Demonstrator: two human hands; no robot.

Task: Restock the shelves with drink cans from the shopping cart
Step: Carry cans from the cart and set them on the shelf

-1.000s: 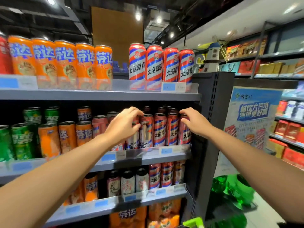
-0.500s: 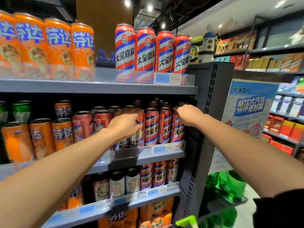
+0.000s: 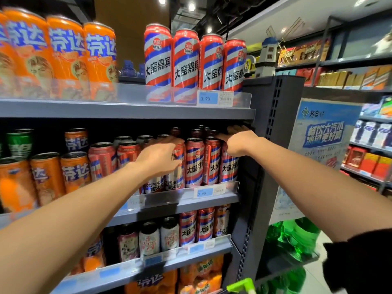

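both hands are in the middle shelf [image 3: 182, 203] at frame centre. left hand [image 3: 161, 154] is wrapped round a striped can [image 3: 175, 166], right hand [image 3: 237, 143] lies flat on the end can [image 3: 229, 166], gripping nothing. i'd nudge them back gently, labels forward. grey metal shelving, green cart handle [image 3: 240, 286] bottom right, shop aisle behind.

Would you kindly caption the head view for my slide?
Both hands, left hand and right hand, reach among red striped cans on the middle shelf.
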